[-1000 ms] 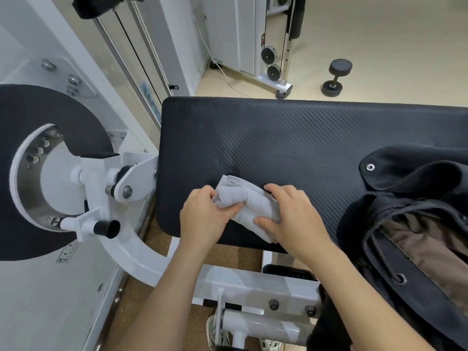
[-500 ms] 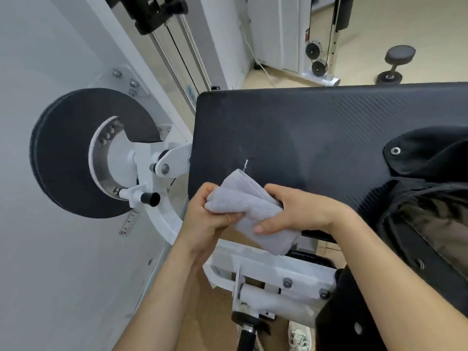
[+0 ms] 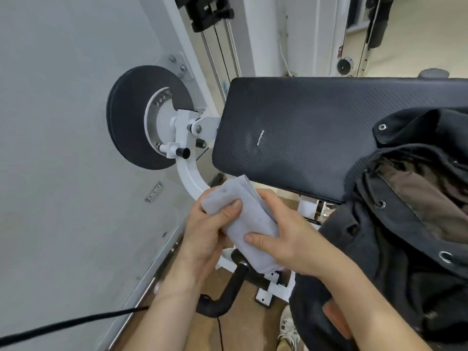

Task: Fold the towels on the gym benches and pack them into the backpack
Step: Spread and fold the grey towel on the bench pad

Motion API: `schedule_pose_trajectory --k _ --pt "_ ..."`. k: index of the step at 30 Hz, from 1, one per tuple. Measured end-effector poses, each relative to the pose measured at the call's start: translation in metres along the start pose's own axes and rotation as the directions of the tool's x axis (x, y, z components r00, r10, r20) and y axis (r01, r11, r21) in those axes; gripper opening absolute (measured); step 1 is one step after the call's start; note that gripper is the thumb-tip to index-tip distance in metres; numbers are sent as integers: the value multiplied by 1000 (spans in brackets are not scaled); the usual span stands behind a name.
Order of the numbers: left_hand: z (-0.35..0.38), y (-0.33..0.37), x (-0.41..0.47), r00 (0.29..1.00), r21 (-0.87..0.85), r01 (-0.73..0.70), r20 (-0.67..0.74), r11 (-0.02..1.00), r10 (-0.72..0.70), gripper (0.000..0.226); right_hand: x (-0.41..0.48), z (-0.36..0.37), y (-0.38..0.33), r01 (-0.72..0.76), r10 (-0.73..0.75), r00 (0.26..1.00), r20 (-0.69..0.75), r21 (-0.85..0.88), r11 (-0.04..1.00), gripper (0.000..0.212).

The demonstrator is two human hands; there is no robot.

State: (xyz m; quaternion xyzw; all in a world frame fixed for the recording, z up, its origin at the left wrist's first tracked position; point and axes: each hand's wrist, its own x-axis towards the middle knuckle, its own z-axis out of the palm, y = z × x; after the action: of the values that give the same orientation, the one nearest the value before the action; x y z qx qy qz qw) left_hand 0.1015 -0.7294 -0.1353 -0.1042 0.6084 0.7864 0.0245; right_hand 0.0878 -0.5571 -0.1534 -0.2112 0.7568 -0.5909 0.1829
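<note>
A small grey towel point(image 3: 249, 219), folded into a thick strip, is held in the air just off the near edge of the black padded bench point(image 3: 304, 127). My left hand point(image 3: 207, 231) grips its upper end, thumb across the top. My right hand point(image 3: 286, 236) holds the lower half, thumb on the front and fingers behind. The dark backpack point(image 3: 415, 224) lies open at the right, partly on the bench, showing a brown lining.
A white machine frame with a black round disc point(image 3: 131, 127) stands at the left against a pale wall. A black padded handle point(image 3: 228, 292) and white bench legs sit below the towel. A short white thread point(image 3: 260, 138) lies on the bench. A black cable crosses the lower left.
Both hands lifted the folded towel off the bench and drew it toward me, below the bench's near edge. The view turned left and down.
</note>
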Motion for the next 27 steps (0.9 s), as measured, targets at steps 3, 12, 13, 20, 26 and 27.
schedule_pose_trajectory --k 3,12,13,20,26,27 --pt "1 -21 -57 992 21 -104 -75 994 106 48 -53 23 -7 -53 53 997 50 5 999 60" --pt "26 -66 -197 985 -61 -14 -170 998 3 55 -197 29 -25 -255 254 967 32 14 967 26" --pt "23 -64 -201 983 -8 2 -184 1000 -4 46 -208 24 -28 -271 270 962 23 16 963 28" --pt "42 -64 -216 987 186 52 -156 981 -23 18 -238 3 -20 -377 341 925 165 310 873 31" --pt "81 -85 -195 990 189 128 -75 974 -115 45 -215 -3 6 -280 267 957 -112 -127 952 18" --pt "79 -84 -189 991 196 127 -74 972 -114 44 -208 -4 6 -274 258 960 -110 -165 948 20"
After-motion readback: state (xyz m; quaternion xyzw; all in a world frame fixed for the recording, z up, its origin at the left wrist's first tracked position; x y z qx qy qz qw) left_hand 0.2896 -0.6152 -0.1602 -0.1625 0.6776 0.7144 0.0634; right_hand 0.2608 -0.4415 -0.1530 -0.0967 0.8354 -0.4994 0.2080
